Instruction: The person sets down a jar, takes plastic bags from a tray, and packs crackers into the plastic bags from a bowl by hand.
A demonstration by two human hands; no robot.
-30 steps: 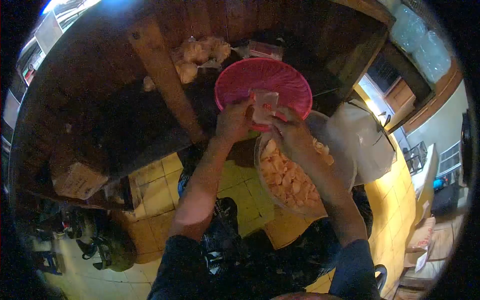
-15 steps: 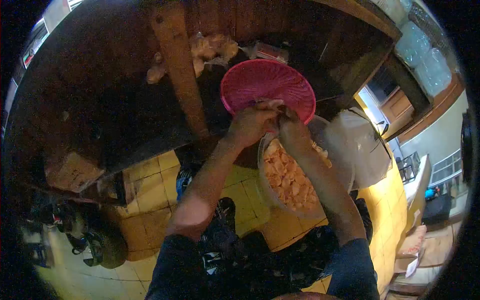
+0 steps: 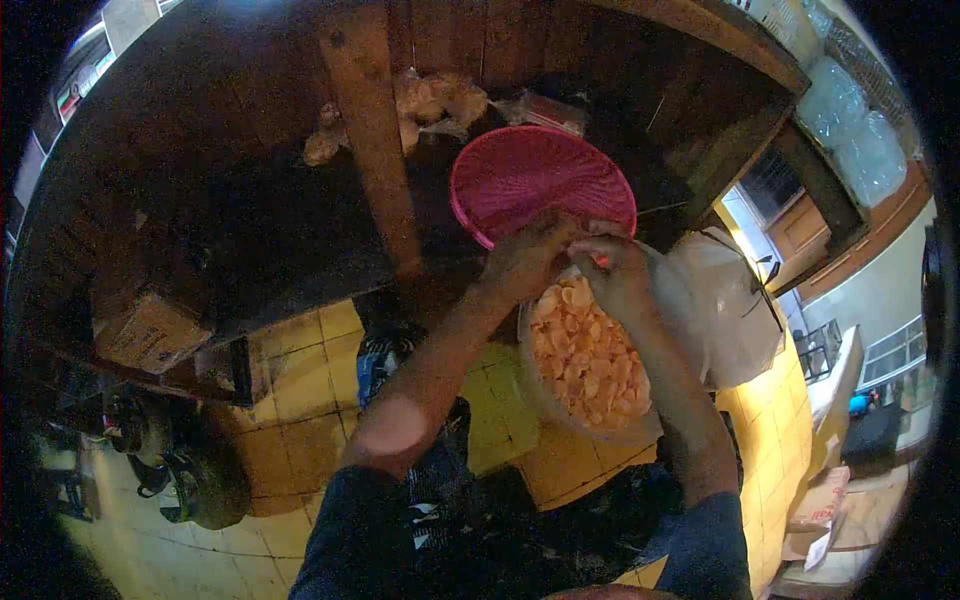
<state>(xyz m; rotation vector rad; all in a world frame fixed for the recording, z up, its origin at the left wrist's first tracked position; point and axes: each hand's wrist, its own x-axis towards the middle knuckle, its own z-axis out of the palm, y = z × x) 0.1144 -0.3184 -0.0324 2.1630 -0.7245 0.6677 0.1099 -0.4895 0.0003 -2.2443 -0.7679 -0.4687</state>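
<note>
My left hand (image 3: 530,255) and my right hand (image 3: 618,272) meet at the near rim of a pink woven basket (image 3: 540,180). Both are closed around a small clear plastic packet (image 3: 600,240) with a bit of red on it; the fingers cover most of it. Below my hands is a large clear bag or tub of orange-tan chips (image 3: 590,360), partly behind my right forearm. A whitish plastic bag (image 3: 735,310) stands against its right side.
Bags of round pale items (image 3: 435,100) and a red-and-clear pack (image 3: 553,113) lie behind the basket. A wooden post (image 3: 375,150) rises on the left, with a cardboard box (image 3: 153,330) farther left. Clear plastic bags (image 3: 855,125) sit at upper right.
The packet was held up flat and visible between both hands; now the hands have closed over it and sit slightly lower and to the right. The view has shifted a little.
</note>
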